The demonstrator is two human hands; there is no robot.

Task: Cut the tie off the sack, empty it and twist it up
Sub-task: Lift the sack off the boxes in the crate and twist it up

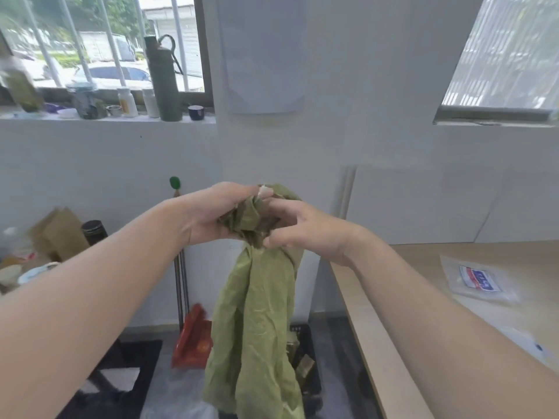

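An olive-green sack (257, 328) hangs limp and crumpled in the middle of the view, held up in front of the white wall. Its top end is bunched into a wad between both hands. My left hand (214, 213) grips the bunched top from the left, fingers closed over the cloth. My right hand (299, 228) pinches the same wad from the right, thumb low and fingers curled over it. The sack's lower part dangles above the floor. No tie or cutting tool is visible.
A light wooden table (393, 297) runs along the right, with a clear plastic packet (478, 279) on it. On the floor below sit a red bag (193, 340) and a dark crate (305, 358). A cluttered surface stands at left, and bottles line the windowsill (106, 116).
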